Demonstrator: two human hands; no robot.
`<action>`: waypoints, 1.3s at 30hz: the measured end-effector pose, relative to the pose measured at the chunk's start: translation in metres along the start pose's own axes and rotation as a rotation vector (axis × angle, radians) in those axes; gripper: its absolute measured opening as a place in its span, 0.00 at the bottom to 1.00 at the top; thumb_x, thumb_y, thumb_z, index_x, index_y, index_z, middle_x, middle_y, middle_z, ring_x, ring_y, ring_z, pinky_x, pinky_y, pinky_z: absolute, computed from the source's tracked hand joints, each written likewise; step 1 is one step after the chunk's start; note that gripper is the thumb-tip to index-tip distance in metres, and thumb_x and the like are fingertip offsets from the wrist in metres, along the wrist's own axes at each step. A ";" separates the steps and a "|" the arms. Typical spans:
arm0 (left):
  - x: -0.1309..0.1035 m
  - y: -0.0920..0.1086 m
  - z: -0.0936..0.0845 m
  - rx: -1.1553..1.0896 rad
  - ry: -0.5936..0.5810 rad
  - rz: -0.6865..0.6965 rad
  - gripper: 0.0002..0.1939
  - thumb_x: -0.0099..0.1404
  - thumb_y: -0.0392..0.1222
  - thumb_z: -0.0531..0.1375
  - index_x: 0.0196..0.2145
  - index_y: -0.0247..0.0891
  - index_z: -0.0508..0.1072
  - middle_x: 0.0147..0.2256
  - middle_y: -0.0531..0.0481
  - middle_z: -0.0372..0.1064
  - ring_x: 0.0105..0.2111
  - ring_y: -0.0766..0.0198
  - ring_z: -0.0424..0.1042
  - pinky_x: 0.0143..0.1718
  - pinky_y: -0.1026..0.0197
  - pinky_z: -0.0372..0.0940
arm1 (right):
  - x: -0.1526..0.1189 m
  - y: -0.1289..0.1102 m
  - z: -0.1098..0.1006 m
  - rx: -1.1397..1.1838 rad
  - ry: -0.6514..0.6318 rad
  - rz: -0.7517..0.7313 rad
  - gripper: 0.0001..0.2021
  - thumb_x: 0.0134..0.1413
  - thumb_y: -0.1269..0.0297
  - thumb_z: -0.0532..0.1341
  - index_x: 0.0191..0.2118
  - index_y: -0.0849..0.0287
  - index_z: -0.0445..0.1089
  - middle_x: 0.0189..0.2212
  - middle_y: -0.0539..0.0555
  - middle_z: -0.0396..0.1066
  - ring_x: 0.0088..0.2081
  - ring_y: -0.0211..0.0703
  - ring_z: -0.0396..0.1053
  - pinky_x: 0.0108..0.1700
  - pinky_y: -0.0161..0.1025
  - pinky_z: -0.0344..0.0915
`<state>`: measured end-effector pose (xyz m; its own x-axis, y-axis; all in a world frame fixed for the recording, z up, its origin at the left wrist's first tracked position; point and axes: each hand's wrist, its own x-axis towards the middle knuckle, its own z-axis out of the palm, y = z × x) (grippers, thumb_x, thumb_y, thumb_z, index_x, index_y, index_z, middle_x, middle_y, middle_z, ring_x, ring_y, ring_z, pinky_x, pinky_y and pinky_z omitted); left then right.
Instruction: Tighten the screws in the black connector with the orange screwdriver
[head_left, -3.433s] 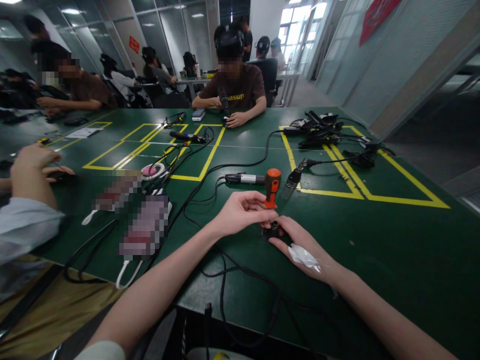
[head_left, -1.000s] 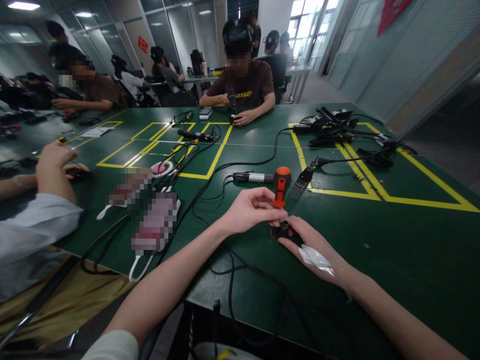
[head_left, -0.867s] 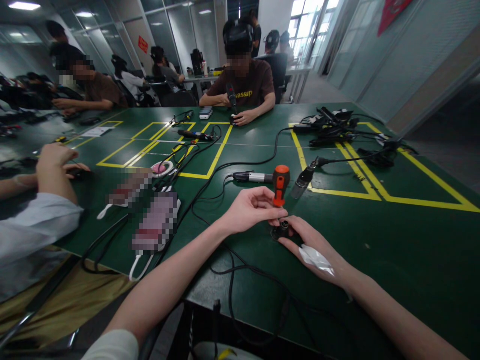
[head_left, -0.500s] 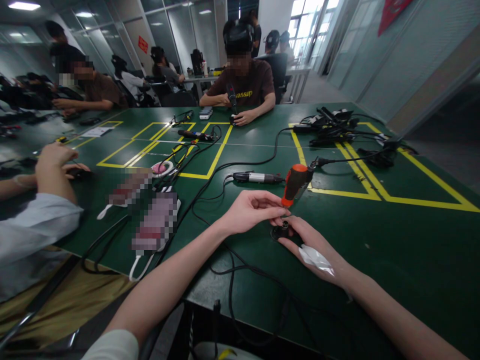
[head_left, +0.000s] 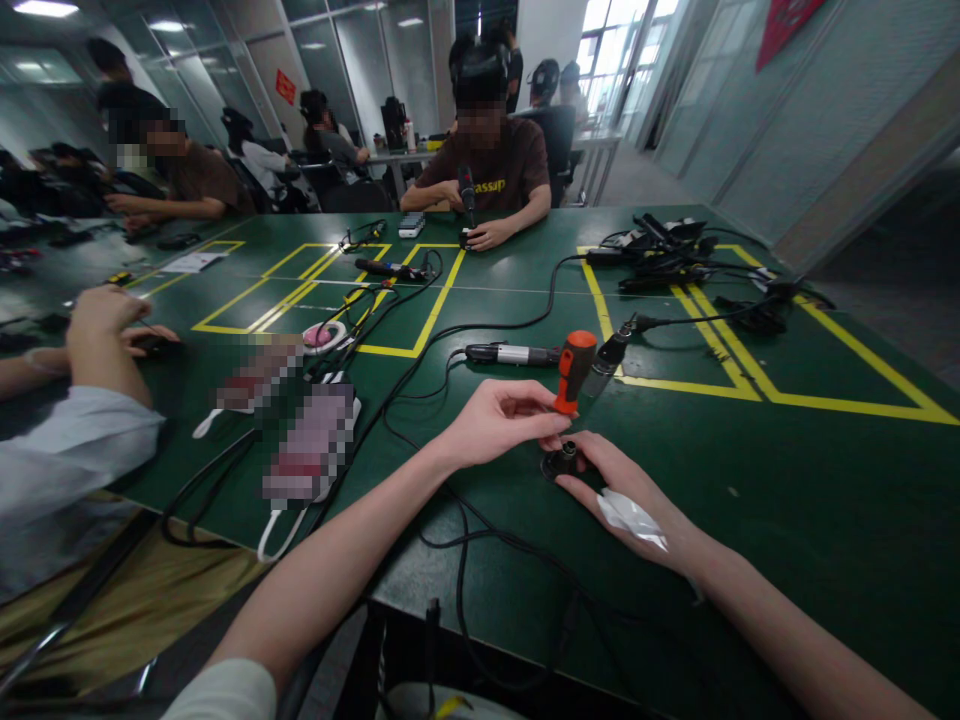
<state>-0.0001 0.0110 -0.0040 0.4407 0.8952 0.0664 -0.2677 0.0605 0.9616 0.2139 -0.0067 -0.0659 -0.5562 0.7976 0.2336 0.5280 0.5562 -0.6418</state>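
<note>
My left hand [head_left: 514, 415] is closed, its fingertips pinching the lower end of a screwdriver [head_left: 576, 373] with an orange and dark handle. That handle points up and leans slightly right; the shaft and tip are hidden behind my fingers. Just below, my right hand [head_left: 611, 475] curls thumb and fingers around a small dark round part [head_left: 556, 463] with a short hollow stub on top. The part rests on or close to the green table [head_left: 750, 500]. Clear tape covers the back of my right hand near the thumb.
An electric screwdriver [head_left: 517, 354] lies beyond my left hand, and another black tool [head_left: 611, 345] stands behind the handle. Black cables [head_left: 487, 530] cross the table, with a tangled pile [head_left: 667, 260] at the back right. Two phones [head_left: 315, 440] lie left. Co-workers sit opposite and at left.
The screwdriver's handle has shifted a little left and stands more upright than before. Both hands have stayed nearly in place around the dark part.
</note>
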 end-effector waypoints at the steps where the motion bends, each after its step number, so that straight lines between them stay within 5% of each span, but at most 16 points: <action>1: 0.000 0.000 -0.001 -0.005 -0.004 0.004 0.21 0.49 0.50 0.77 0.32 0.31 0.80 0.28 0.51 0.76 0.24 0.70 0.73 0.31 0.63 0.69 | 0.000 0.001 0.000 0.003 0.003 0.002 0.09 0.65 0.61 0.59 0.48 0.55 0.69 0.40 0.58 0.74 0.38 0.51 0.72 0.44 0.50 0.73; 14: 0.001 -0.002 0.001 -0.024 0.024 -0.005 0.26 0.44 0.49 0.79 0.30 0.33 0.70 0.24 0.55 0.74 0.21 0.72 0.72 0.29 0.65 0.68 | 0.000 -0.001 -0.002 0.002 -0.003 -0.006 0.09 0.64 0.62 0.59 0.48 0.55 0.69 0.40 0.57 0.74 0.38 0.51 0.72 0.44 0.50 0.73; 22: 0.000 0.002 -0.001 0.023 0.002 -0.018 0.24 0.49 0.53 0.77 0.34 0.30 0.80 0.26 0.50 0.77 0.23 0.70 0.73 0.32 0.63 0.71 | 0.000 0.002 0.000 -0.028 -0.002 -0.009 0.09 0.65 0.62 0.60 0.48 0.54 0.69 0.40 0.57 0.75 0.38 0.52 0.73 0.43 0.49 0.74; 33: 0.001 -0.004 0.000 -0.031 0.051 -0.017 0.25 0.45 0.47 0.79 0.32 0.32 0.73 0.27 0.50 0.78 0.22 0.70 0.74 0.29 0.63 0.71 | 0.000 0.000 -0.001 -0.011 -0.004 -0.018 0.08 0.65 0.63 0.60 0.48 0.54 0.69 0.40 0.57 0.74 0.39 0.51 0.73 0.43 0.49 0.74; 39: -0.001 0.001 0.000 -0.018 -0.010 -0.050 0.24 0.50 0.51 0.76 0.37 0.29 0.80 0.33 0.43 0.81 0.26 0.67 0.76 0.34 0.60 0.73 | -0.001 0.001 -0.002 -0.011 -0.015 0.007 0.10 0.66 0.61 0.60 0.50 0.54 0.69 0.42 0.57 0.75 0.40 0.52 0.73 0.45 0.50 0.74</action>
<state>-0.0010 0.0104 -0.0035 0.4622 0.8865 0.0210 -0.2602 0.1130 0.9589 0.2157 -0.0065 -0.0653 -0.5617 0.7981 0.2179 0.5389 0.5528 -0.6356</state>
